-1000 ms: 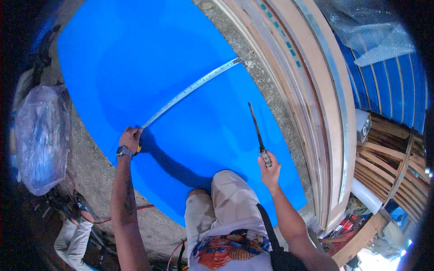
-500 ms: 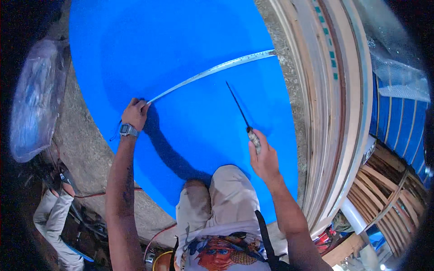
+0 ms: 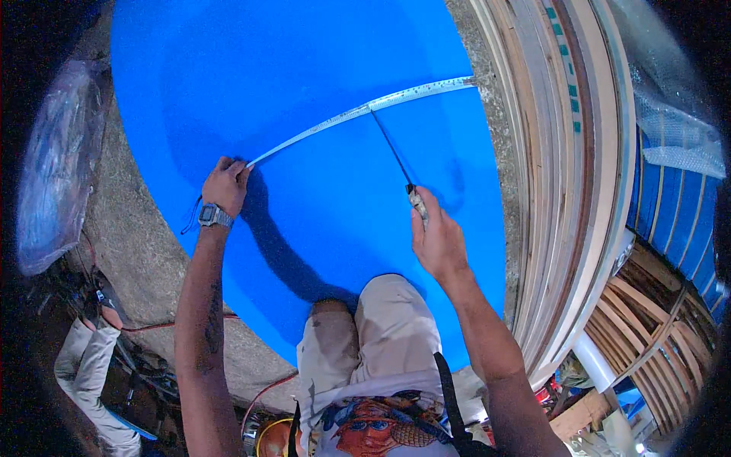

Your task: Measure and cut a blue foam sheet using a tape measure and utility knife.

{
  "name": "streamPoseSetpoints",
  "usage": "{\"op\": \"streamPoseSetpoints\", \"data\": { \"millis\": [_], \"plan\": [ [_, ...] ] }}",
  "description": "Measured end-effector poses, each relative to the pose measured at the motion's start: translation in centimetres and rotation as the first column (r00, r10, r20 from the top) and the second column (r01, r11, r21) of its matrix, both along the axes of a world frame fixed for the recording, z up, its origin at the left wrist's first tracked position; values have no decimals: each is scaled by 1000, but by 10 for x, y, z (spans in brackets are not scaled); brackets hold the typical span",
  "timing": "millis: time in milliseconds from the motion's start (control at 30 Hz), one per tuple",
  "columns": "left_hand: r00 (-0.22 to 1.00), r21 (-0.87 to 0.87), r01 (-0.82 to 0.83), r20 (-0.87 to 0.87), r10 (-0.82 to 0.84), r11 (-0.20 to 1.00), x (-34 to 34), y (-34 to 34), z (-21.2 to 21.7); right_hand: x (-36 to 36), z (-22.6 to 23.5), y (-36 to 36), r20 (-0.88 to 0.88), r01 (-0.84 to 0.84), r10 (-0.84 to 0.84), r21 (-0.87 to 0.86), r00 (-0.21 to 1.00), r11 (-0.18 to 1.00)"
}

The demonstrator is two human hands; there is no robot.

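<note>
A white measuring tape [image 3: 407, 94] runs across a bright blue sheet [image 3: 297, 68] to its right edge. My left hand [image 3: 225, 188] pinches the tape's near-left end, with a thin dark cord hanging beside the wrist; whether the tape's case is inside this hand is hidden. In my right hand [image 3: 442, 242] is a knife-like tool [image 3: 394, 156] with a long, thin dark blade and a mottled handle. Its tip meets the tape's lower edge near the middle. My knees rest on the sheet's near part.
Long boards [image 3: 560, 190] stand in a stack along the right side. Curved wooden strips [image 3: 647, 343] lie at the lower right, below bubble wrap [image 3: 678, 133]. A clear plastic-wrapped bundle [image 3: 61, 167] is at left. Another person's legs [image 3: 84, 373] show lower left, near a red cord [image 3: 183, 325].
My right hand has moved forward and slightly left, bringing the blade's tip up to the tape. The left hand still pinches the tape, which now shows more of its marked face.
</note>
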State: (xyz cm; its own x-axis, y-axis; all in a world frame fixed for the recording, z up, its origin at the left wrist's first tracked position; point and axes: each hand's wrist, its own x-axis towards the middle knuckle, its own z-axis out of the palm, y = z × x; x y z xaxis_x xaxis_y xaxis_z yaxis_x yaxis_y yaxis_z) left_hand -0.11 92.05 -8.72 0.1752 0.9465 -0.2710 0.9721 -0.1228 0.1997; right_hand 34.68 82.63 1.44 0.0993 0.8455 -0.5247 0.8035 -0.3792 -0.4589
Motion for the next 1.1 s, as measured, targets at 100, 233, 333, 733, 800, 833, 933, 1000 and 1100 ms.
{"op": "streamPoseSetpoints", "data": {
  "millis": [100, 233, 333, 733, 800, 833, 933, 1000, 1100],
  "plan": [
    [1000, -5, -14, 22, 14, 1000, 3, 1, 2, 4, -7, -5, 24, -36, 35, 39, 999, 999],
    [999, -7, -25, 38, 25, 1000, 6, 2, 6, 1, -4, -4, 38, -29, 28, 30, 999, 999],
    [1000, -27, -23, 5, 23, 999, 5, 2, 8, -5, 2, -2, 57, -37, 37, 8, 998, 999],
    [998, 61, 10, 64, -14, 998, 6, 1, 4, -13, 46, 41, 271, -234, 255, -108, 928, 966],
    [998, 49, 13, 65, -16, 999, 5, 1, 3, -12, 55, 43, 259, -235, 278, -185, 925, 954],
    [998, 32, 10, 55, -11, 999, 4, -2, 2, -11, 58, 37, 251, -235, 285, -212, 925, 949],
    [990, 6, 10, 143, -10, 1000, 4, -1, 7, 0, 83, 36, 191, -184, 248, -300, 950, 936],
    [958, -10, -21, 286, 23, 1000, -8, 19, 10, 13, 93, 39, 140, -39, 59, -141, 988, 989],
    [851, -53, -170, 495, 174, 984, -30, 74, 7, 50, 72, 44, -125, 374, -354, 246, 927, 894]
  ]
}}
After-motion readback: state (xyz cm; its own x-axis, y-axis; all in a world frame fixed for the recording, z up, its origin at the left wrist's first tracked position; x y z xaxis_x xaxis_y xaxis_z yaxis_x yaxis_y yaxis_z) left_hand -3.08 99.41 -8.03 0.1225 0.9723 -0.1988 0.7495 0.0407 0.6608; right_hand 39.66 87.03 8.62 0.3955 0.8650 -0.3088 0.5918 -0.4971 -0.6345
